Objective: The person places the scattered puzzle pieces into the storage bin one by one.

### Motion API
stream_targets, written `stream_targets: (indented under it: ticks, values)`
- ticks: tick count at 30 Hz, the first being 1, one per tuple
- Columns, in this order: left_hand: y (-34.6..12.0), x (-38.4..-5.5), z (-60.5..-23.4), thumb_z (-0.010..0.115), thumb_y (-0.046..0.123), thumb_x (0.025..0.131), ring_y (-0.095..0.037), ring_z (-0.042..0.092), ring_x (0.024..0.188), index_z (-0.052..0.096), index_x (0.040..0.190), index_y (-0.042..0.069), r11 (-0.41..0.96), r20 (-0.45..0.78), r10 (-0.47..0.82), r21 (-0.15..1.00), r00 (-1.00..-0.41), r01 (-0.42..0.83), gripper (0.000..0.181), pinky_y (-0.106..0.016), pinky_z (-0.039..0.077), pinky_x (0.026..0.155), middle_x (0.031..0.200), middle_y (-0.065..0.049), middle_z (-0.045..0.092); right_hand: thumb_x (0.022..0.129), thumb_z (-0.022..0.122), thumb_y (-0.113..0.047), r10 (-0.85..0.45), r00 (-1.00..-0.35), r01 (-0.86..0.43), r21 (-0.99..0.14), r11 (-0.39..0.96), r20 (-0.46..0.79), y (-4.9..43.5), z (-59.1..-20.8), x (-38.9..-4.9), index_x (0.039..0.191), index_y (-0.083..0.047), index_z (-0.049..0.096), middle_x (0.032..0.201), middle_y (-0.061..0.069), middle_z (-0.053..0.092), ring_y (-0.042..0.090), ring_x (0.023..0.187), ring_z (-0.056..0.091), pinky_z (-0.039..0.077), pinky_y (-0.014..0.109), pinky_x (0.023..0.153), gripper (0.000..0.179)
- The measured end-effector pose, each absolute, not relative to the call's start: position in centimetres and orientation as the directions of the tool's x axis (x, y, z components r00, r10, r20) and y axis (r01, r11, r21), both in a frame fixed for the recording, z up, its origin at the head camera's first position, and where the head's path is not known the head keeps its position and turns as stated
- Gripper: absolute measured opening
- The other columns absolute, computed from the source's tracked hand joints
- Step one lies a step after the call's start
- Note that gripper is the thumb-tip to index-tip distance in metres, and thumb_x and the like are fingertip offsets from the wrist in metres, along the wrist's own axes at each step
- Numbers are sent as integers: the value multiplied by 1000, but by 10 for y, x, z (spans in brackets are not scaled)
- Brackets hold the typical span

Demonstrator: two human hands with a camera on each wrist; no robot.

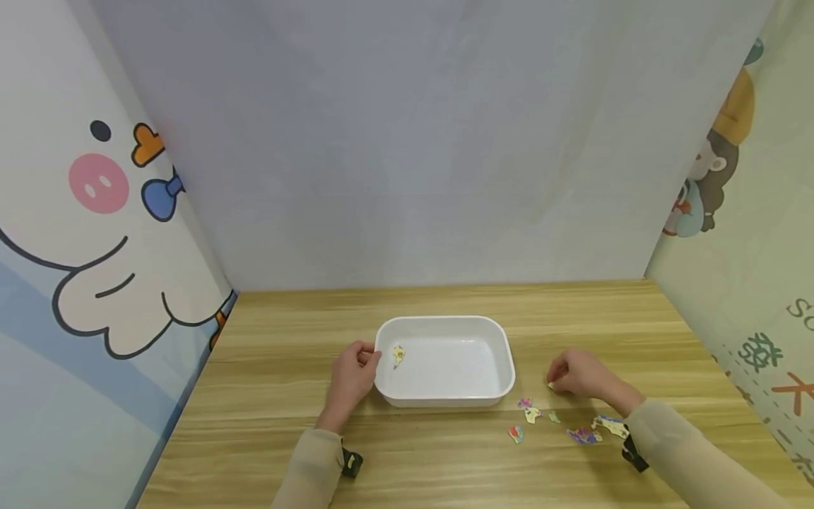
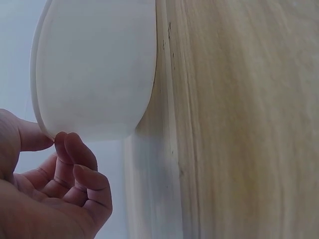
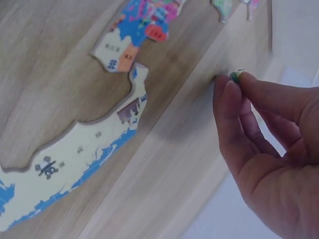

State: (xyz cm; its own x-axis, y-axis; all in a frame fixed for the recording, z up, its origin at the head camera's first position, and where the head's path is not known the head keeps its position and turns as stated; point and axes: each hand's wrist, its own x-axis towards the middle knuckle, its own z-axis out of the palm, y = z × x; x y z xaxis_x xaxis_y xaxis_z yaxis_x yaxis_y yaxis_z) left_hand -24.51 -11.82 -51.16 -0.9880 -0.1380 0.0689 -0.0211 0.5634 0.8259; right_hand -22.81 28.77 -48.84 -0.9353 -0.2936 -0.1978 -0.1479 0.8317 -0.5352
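Note:
A white basin [image 1: 445, 401] stands on the wooden table, with one cream puzzle piece [image 1: 398, 355] lying inside at its left end. My left hand [image 1: 353, 372] pinches the basin's left rim between thumb and fingers; the left wrist view shows this grip at the corner of the basin [image 2: 94, 69]. To the right of the basin, my right hand [image 1: 580, 375] holds a small puzzle piece [image 3: 236, 76] between thumb and index finger, just above the table. Most of that piece is hidden by the fingertips; a green and yellowish bit shows.
Several loose puzzle pieces lie near my right hand: a long cream and blue one [image 3: 75, 149], a multicoloured one [image 1: 581, 436], a red and green one [image 1: 516, 433], and a cream one [image 1: 532, 415]. A pale curtain [image 1: 407, 155] hangs behind the table [image 1: 267, 424].

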Motion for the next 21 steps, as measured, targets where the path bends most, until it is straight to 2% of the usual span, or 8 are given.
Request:
stream_targets:
  ticks: [7,21]
  values:
    - [-118,-244,-511,64,20,87,-14,55,66,66,96,5,566,64,-138,824,-988,-26,18,-25,46,57,74,-4,62,76,69,-1,-290,-932,-107,-600,793,-216,289,-491,-233,80,0,68,67,1,63,16,55,59,48,29,52,4]
    - [-116,-243,-507,63,21,87,-15,58,70,65,96,6,557,21,-154,827,-988,-70,18,-25,47,59,77,-5,64,79,65,1,-327,-926,-140,-630,764,-190,281,-469,-244,84,1,68,70,6,66,17,57,61,50,27,52,7]
